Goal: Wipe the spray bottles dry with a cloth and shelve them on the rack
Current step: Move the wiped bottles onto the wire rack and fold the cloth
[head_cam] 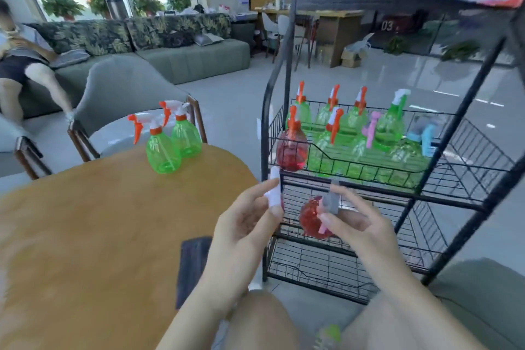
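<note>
Green bottles (170, 145) beside wire rack (369, 170)

Left hand (244, 224) bare, right hand (360, 227) bare — forearms unsleeved, knees uncovered

We look from one head-worn camera, forward and down, close over our hands (298, 224), with the table (85, 221) left and rack (397, 179) right.

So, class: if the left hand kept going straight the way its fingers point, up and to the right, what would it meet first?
Probably the black wire rack: the left hand's fingertips, holding something small and white, aim at the rack's near post, with the red spray bottle in the basket just beyond. Depth is unclear from this one view.
</note>
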The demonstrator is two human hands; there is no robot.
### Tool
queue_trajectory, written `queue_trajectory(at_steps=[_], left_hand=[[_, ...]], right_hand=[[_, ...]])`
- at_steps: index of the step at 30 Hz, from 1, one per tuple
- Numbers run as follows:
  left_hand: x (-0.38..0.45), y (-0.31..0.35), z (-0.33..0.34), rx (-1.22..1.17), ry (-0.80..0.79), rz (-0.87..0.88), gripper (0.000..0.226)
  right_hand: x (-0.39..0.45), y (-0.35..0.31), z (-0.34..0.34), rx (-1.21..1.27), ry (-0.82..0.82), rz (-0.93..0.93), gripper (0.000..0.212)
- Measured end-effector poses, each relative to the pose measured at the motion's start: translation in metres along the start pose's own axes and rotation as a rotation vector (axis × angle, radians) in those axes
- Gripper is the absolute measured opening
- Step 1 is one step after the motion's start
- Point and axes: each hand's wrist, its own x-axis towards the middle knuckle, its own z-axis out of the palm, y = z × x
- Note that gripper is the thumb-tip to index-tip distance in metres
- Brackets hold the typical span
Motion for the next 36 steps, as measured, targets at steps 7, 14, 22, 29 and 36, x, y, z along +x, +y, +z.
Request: queue_trajectory(at_steps=[7, 14, 22, 29, 36], left_hand=[[0.020, -0.093, 0.064, -0.017, -0.078, -0.075, 0.031], [0.079, -0.173, 0.069, 0.052, -0.052, -0.144, 0.039], [0.132, -0.217, 0.054, 0.101, 0.048, -0.168, 0.038], [0.146, -0.241, 0.040, 0.194, 0.068, -0.176, 0.053], [0.150, -0.244, 0.037, 0.213, 0.086, -0.204, 0.045]], right_hand=[[0.012, 0.066, -0.059, -0.033, 0.069, 0.044, 0.052], [0.080, 0.123, -0.058, -0.064, 0.007, 0.080, 0.053], [0.146, 0.165, -0.036, -0.048, -0.021, 0.124, 0.058], [0.164, 0.179, -0.020, -0.079, -0.066, 0.138, 0.051], [0.168, 0.187, -0.021, -0.070, -0.027, 0.153, 0.068]])
